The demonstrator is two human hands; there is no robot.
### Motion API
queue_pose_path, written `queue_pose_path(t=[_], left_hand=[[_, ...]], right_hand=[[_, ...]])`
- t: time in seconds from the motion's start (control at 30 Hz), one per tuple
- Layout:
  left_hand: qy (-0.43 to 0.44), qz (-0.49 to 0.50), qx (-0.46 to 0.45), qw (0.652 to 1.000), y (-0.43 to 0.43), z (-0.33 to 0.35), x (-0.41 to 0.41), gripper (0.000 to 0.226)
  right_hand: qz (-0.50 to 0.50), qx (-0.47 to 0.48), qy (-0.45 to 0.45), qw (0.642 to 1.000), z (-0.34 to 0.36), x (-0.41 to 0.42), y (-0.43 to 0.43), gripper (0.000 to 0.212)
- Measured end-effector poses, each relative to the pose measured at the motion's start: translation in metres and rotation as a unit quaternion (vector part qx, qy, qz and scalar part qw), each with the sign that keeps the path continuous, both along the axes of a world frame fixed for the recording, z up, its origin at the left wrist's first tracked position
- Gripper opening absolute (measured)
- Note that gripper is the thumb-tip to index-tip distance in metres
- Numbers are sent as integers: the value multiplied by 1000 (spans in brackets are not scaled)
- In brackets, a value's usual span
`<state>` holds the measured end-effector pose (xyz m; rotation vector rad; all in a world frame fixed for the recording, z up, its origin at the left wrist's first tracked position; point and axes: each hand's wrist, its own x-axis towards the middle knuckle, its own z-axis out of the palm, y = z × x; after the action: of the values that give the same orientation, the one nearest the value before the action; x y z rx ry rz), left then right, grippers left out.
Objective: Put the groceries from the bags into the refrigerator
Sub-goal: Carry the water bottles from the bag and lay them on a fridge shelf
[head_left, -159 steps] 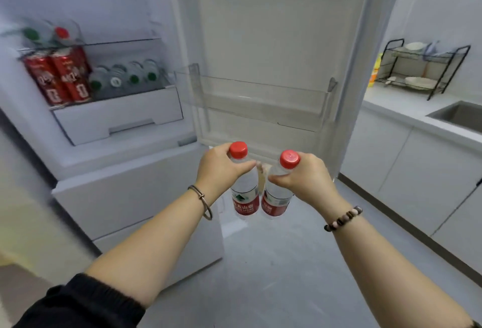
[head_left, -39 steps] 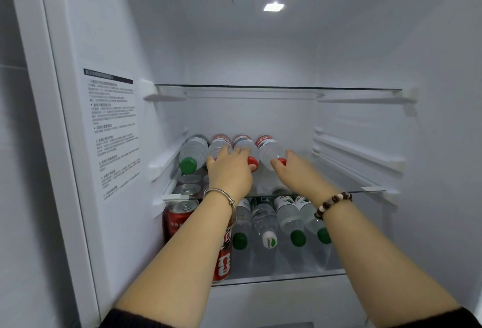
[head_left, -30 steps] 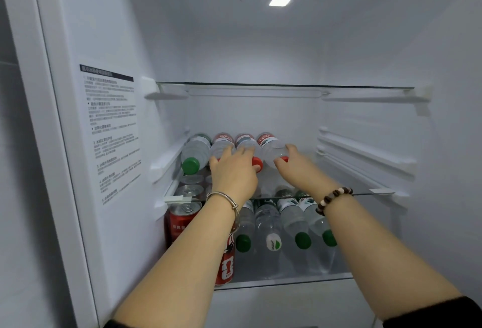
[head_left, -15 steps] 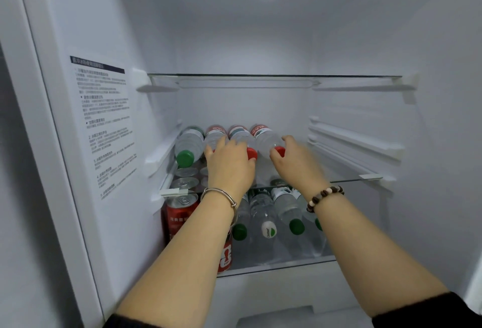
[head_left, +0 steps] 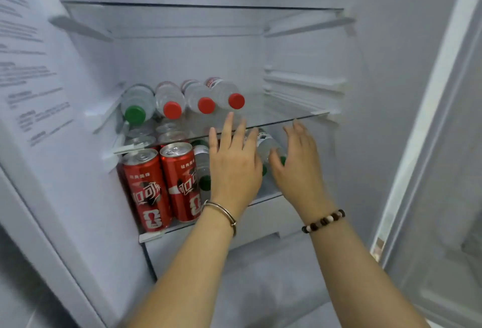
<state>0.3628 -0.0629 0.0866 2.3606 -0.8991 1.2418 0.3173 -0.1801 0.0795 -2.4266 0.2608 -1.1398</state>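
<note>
The left grip covered most of the lying bottles on the lower shelf, leaving only slivers and green caps; how many lay there could not be told. The right grip hid the near end of one more bottle. The printed sticker at the left was blurred, unreadable and cut by the left edge. The far labels of the red-capped bottles were too small to read. The rear cans showed only as hazy tops through the glass shelf. The door on the right was blurred and cropped.
</note>
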Motion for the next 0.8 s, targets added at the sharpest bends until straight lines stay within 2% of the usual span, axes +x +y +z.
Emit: queue_pose_path(t=[0.17,0.37,0.6,0.8], left_hand=[[51,-78,-2,996,-27,-59,-30,46],[125,-172,56,976,-55,-132,-79,50],[164,-293,137,932,-94,-173,-154,49],[173,-404,191,878,-145,-180,-238,49]], right_hand=[[-46,57,40,996,-58,-50,-9,53],[-143,86,125,978,-117,-127,-29,55],[-241,121,205,941,-170,-235,-59,55],[-353,127,230,898,-175,-335,-90,58]])
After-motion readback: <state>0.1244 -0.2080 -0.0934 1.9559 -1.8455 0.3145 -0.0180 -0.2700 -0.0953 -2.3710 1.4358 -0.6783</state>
